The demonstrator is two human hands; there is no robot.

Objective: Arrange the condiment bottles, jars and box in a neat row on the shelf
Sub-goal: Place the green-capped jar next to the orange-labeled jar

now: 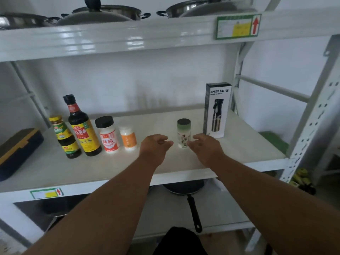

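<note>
White metal shelf (55, 173), middle board pale and glossy, carrying everything of the task. Upper level above: steel pots (108, 12) with lids. Lower level below: black frying pan (185, 188), handle pointing toward the camera. Far left on the middle board: dark blue case (16, 151) with yellow trim, lying flat.

Spray bottle box (216, 111), tallest item, upright at the right rear, well apart from the row on the left. Soy sauce bottle (83, 129), dark with a yellow label, upright near the left. Just beside it on the left, a small dark jar (64, 138) with a yellow lid and green label. To the right, a white jar (108, 135) with a black cap and red label, then a smaller white jar (128, 138) with an orange label.

Green-capped shaker (184, 134) upright alone, between both hands. Left hand (154, 146) released, fingers loosely curled, grasping nothing, near the shaker. Right hand (206, 146) likewise released, fingertips just beside the shaker; contact not discernible.
</note>
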